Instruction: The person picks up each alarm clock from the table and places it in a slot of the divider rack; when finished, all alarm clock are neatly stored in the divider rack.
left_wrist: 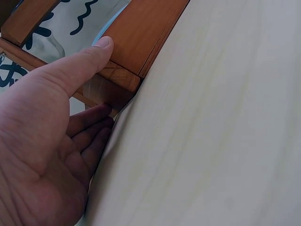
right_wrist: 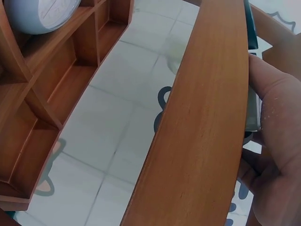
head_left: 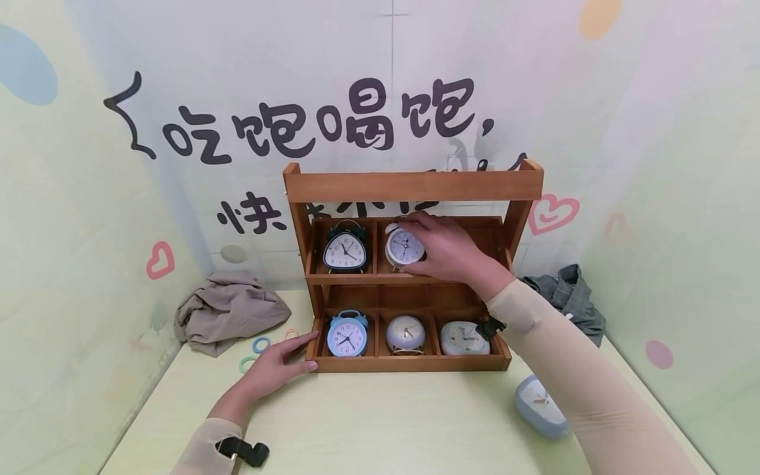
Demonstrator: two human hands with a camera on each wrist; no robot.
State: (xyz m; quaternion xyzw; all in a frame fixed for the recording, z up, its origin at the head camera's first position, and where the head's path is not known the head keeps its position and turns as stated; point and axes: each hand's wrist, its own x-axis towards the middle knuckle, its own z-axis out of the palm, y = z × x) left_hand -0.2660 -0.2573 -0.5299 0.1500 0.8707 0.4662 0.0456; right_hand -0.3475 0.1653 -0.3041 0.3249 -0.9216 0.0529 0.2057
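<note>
nearest on the pale table (head_left: 380, 422) lies a grey-blue clock (head_left: 539, 408), face up by the right forearm. beyond it stands a wooden rack (head_left: 410, 187) with two rows of compartments. the left hand (head_left: 274, 367) lies flat, fingers straight, its thumb pressed against the rack's near left corner, bracing it. the right hand (head_left: 446, 249) reaches into the upper row and curls round a white twin-bell alarm clock (head_left: 404, 247) sitting in the middle upper compartment; from the right wrist view the grip is mostly hidden behind a rail, so how firmly it holds is hard to tell. left of it is a dark triangular clock (head_left: 345, 251); the upper right compartment looks vacant. the lower row holds a blue twin-bell clock (head_left: 347, 334), a lilac round clock (head_left: 406, 334) and a pale squarish clock (head_left: 464, 338).

risks, as i judge them: the bells could catch the rail above and tip the clock out, or a knuckle could nudge the dark clock. if the left hand eases, the rack may slide on the smooth table.
</note>
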